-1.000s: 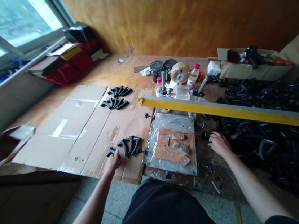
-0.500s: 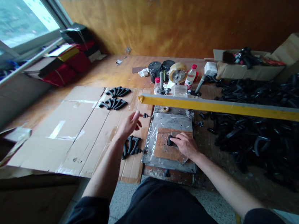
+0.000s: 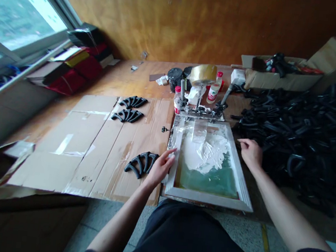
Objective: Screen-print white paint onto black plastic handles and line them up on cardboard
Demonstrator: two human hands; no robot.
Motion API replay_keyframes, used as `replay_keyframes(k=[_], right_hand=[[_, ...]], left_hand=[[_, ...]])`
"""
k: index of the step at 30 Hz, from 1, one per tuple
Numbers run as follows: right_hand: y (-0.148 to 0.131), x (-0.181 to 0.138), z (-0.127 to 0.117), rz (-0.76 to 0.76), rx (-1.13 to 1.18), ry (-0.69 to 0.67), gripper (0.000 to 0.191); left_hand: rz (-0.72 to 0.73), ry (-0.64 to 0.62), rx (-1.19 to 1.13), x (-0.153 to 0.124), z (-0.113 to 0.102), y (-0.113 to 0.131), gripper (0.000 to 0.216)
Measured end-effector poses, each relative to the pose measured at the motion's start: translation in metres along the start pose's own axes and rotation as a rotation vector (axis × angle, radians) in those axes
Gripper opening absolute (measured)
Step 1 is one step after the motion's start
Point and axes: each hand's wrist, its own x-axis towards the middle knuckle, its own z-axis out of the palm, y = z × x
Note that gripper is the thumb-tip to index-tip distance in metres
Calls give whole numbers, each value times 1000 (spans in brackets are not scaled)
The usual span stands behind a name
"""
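While half a second ago the frame [image 3: 208, 198] was tipped up, now it lies low by the front edge of the desk [image 3: 115, 79]. It covers the brown board and the small black part the right hand [image 3: 250, 153] was holding there. White paste [image 3: 213, 154] sits on its green sheet [image 3: 206, 182]. Four black pieces [image 3: 141, 164] lie near the right edge of the cardboard [image 3: 90, 133]. Now the left hand [image 3: 160, 168] is at the frame's left side, fingers a bit spread. The right hand is just right of the frame, fingers bent; I can't tell if it pinches anything.
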Motion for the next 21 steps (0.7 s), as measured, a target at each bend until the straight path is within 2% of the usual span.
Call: replay_keyframes(k=[2,3,5,6,8,10,12,15,17,19,21], right_hand=[[-9,22,-1,97,-33,171,37],[-21,34,3,80,-49,205,45],[-53,55,16,-59,-90,121,60],[-69,62,23,-105,-115,53,57],[-94,65,37,-120,-154,-105,36],[-107,53,44,-129,-173,-236,16],[-108,28,44,-229,-175,-313,9],[-100,-7,33,-504,-110,-423,24],[-95,-15,24,-619,-48,-499,28],[-93,-11,19,-611,-12,-518,24],[-94,-5,22,-526,-7,-427,21]], left_hand=[[-27,25,90,5,8,-29,63],[-32,43,145,8,11,-39,65],[-38,64,239,15,15,-52,64],[-44,61,266,18,16,-55,64],[-58,47,284,21,15,-57,64],[-76,48,280,22,14,-56,63],[-94,65,263,21,14,-56,62],[-106,84,245,20,15,-57,59],[-117,91,252,20,16,-56,57],[-129,97,271,20,16,-55,56],[-130,99,290,20,16,-54,56]])
